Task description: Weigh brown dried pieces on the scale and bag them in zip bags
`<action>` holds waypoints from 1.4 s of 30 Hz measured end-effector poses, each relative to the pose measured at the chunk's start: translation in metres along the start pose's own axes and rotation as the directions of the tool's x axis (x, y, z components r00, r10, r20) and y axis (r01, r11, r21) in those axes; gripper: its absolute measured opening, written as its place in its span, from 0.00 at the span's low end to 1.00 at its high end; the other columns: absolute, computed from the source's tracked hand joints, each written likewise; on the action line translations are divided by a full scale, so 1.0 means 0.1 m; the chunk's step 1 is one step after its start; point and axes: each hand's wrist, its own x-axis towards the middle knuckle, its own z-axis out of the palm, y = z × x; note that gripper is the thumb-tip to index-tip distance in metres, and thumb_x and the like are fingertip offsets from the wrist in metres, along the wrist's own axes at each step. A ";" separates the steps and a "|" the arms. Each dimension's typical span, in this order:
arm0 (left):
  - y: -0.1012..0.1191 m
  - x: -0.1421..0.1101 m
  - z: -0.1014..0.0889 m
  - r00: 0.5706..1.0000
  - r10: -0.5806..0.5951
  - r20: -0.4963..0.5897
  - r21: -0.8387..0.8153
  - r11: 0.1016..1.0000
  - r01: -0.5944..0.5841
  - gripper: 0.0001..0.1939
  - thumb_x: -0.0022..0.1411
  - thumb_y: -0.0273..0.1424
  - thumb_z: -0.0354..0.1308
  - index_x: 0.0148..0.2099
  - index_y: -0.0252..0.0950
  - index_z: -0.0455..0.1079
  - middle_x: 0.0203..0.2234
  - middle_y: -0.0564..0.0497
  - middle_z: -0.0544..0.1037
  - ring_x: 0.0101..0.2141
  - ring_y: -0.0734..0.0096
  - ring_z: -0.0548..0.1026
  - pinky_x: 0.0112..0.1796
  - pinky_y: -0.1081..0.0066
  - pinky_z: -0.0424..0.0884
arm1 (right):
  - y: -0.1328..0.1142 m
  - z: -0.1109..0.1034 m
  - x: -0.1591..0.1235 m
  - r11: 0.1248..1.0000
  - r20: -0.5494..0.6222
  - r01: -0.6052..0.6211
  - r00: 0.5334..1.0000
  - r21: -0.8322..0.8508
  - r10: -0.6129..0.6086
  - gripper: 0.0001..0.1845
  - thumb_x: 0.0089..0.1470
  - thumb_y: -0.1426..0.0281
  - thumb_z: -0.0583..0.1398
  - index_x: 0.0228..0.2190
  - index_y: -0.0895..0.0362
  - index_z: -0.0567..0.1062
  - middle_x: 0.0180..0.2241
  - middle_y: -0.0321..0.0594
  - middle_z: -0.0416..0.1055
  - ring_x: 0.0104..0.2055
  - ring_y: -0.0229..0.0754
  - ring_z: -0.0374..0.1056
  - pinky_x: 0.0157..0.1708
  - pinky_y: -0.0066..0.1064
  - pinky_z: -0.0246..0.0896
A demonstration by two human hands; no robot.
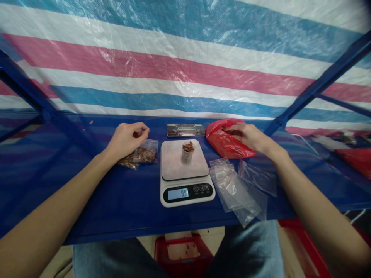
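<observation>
My left hand (127, 139) rests beside the scale with its fingers curled in and nothing visible in them. Under and beside it lie clear zip bags (146, 154) of brown seed-like pieces. A white kitchen scale (185, 170) reads 9.9, and on its plate stands a small clear cup (188, 154) heaped with the same brown pieces. My right hand (246, 135) reaches into the mouth of a red plastic bag (226, 143). Its fingertips are drawn together there; whatever they hold is hidden.
Flat zip bags (237, 189) without contents overlap right of the scale, some past the table's front edge. Behind the scale lies a flat metallic case (185, 130). Blue frame bars (315, 88) and a striped sheet (174, 65) bound the table. Below is a red container (184, 262).
</observation>
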 end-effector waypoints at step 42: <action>0.00 0.01 -0.02 1.000 -0.006 0.011 -0.025 1.000 0.007 0.15 0.65 0.42 0.55 0.34 0.38 0.77 0.18 0.57 0.70 0.22 0.72 0.69 0.29 0.72 0.61 | -1.22 -0.19 -0.76 0.939 0.169 0.066 0.977 0.337 -0.129 0.10 0.63 0.62 0.68 0.45 0.50 0.84 0.44 0.44 0.80 0.46 0.49 0.79 0.46 0.36 0.76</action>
